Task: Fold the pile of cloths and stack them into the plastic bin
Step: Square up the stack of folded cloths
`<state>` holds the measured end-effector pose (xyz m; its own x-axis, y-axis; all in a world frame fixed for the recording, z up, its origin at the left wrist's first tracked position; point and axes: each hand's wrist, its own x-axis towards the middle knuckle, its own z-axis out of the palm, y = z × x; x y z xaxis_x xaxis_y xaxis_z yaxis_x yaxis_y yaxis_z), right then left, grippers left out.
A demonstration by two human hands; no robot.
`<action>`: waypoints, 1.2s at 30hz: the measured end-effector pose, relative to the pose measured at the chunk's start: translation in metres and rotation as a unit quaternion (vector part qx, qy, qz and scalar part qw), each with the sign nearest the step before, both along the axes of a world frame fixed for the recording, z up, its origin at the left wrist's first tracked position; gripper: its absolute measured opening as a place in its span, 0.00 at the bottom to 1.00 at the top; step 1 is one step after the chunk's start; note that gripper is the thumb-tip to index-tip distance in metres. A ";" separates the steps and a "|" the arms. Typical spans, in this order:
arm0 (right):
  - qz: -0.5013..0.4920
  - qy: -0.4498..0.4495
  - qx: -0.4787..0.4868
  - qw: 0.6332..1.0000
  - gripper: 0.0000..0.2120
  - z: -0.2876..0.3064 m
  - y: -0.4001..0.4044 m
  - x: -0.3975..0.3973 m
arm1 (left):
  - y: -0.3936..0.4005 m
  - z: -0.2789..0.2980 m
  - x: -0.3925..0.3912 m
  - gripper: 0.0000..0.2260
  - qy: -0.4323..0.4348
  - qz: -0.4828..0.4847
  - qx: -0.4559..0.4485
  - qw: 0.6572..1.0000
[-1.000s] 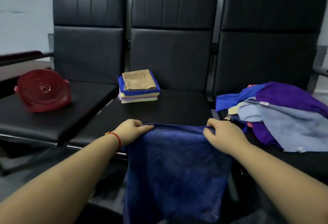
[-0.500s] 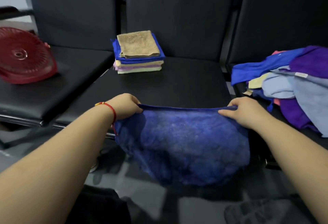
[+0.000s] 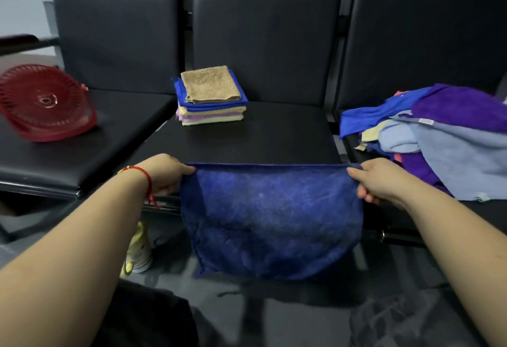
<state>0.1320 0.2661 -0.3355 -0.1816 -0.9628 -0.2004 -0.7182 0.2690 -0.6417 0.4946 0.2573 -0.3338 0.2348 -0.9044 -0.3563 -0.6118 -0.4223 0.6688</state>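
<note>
Before the middle seat, the left hand [image 3: 164,173] and right hand [image 3: 384,182] pinch the navy cloth [image 3: 270,220], now shorter than a second ago, apparently folded in half.

Black chairs [image 3: 263,44]; yellow-white shoe [image 3: 138,250] underneath
</note>
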 end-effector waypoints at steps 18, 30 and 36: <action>-0.098 -0.569 -0.182 0.796 0.06 0.015 -0.036 0.037 | -0.025 0.014 -0.015 0.08 0.540 0.057 -0.263 0.797; -0.115 -0.645 -0.060 0.753 0.05 0.018 -0.027 0.039 | -0.028 0.007 0.005 0.15 0.536 0.152 -0.126 0.821; -0.042 -0.440 0.089 0.892 0.08 0.018 -0.007 0.034 | -0.016 -0.007 0.018 0.19 0.330 0.078 0.006 0.941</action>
